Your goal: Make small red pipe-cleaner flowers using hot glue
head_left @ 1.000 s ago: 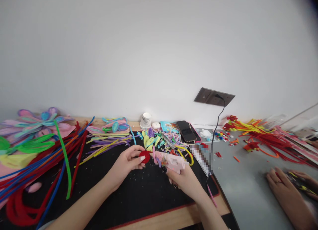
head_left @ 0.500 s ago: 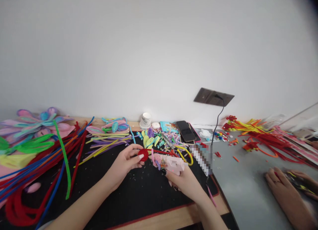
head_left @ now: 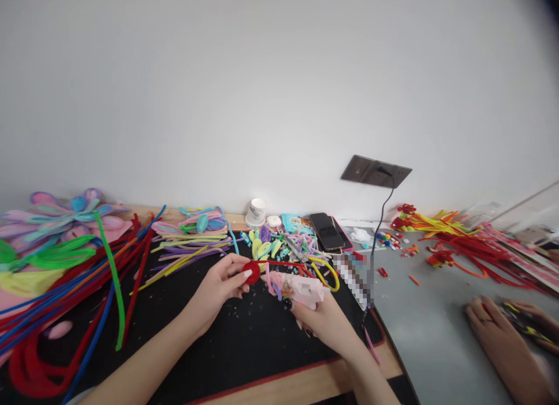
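Between the thumb and fingers of my left hand (head_left: 227, 282) is a red fuzzy coil (head_left: 251, 273), which looks like wound pipe cleaner. My right hand (head_left: 315, 322) is wrapped around the handle of a pink glue gun (head_left: 305, 289). The gun's nozzle points left and sits close to the coil's right side; I cannot tell if they touch. Pink and purple bits cling about the gun's front. A straight red stem (head_left: 286, 264) runs rightward behind the gun from near the coil.
Pipe cleaners (head_left: 192, 250) and fluffy flowers (head_left: 72, 215) lie left on the black mat (head_left: 209, 358). Behind are a white cup (head_left: 257, 209), cut scraps and a phone (head_left: 326, 230). A cord (head_left: 382, 210) hangs from the wall socket. A co-worker's hands (head_left: 502, 335) hold pliers at right.
The red coil has turned slightly in my left fingers, so its flat face shows more. The glue gun has barely moved.
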A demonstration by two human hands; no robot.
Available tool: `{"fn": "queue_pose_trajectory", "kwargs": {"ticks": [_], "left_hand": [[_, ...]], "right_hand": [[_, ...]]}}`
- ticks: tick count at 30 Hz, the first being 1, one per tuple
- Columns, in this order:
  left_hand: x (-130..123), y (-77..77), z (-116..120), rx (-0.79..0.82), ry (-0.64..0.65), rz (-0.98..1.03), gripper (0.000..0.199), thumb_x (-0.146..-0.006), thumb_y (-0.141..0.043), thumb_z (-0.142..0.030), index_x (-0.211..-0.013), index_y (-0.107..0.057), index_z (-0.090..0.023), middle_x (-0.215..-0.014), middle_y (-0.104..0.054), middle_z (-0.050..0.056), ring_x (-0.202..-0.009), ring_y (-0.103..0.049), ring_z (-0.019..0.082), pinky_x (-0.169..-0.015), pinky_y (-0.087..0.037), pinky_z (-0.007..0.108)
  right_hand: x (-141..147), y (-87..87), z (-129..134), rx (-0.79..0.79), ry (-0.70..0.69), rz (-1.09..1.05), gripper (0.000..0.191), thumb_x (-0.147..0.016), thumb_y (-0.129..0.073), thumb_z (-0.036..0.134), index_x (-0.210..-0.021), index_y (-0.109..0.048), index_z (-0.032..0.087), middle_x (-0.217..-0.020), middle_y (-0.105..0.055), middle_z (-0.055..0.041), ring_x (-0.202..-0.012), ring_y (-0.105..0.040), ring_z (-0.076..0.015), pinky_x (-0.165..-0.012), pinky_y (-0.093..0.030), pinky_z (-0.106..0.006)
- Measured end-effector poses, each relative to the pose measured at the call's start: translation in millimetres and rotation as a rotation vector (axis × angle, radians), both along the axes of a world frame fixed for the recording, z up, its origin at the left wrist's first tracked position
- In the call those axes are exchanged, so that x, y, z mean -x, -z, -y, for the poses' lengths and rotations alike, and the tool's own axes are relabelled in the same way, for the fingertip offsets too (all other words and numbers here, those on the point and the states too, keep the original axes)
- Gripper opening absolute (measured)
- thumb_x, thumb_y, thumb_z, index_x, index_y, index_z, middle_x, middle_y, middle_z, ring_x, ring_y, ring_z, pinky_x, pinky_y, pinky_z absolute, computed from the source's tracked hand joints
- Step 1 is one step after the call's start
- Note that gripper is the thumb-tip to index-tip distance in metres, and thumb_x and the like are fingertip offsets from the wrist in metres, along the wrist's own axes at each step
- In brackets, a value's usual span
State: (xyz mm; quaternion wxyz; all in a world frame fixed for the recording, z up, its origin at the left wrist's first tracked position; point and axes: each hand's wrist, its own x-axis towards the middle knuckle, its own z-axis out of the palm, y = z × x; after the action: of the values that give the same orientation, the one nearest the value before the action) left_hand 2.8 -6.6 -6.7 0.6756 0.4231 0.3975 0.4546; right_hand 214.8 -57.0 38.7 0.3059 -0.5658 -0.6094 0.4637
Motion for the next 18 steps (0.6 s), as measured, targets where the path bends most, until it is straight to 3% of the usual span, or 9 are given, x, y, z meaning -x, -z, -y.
{"fn": "queue_pose_trajectory", "kwargs": {"ticks": [4, 18], "left_hand": [[-0.8, 1.0, -0.5, -0.027, -0.007, 0.002, 0.023, -0.074, -0.069, -0.031, -0.089, -0.058, -0.019, -0.079, -0.065, 0.000, -0.057, -0.048, 0.007, -0.053, -0.035, 0.020], [-2.3, -1.7, 0.6, -0.025, -0.024, 0.035, 0.021, -0.074, -0.069, -0.030, -0.084, -0.055, -0.019, -0.075, -0.066, -0.001, -0.058, -0.048, 0.008, -0.056, -0.035, 0.021]], "right_hand": [[0.5, 0.7, 0.8, 0.014, -0.003, -0.005, 0.010, -0.075, -0.050, 0.015, -0.065, -0.051, 0.018, -0.047, -0.047, 0.0078, -0.042, -0.040, -0.0056, -0.041, -0.030, -0.016], [1.1, 7.9, 1.6, 0.061, -0.010, 0.040, 0.006, -0.075, -0.051, 0.016, -0.073, -0.057, 0.016, -0.050, -0.048, 0.0070, -0.044, -0.040, -0.0061, -0.042, -0.032, -0.017]]}}
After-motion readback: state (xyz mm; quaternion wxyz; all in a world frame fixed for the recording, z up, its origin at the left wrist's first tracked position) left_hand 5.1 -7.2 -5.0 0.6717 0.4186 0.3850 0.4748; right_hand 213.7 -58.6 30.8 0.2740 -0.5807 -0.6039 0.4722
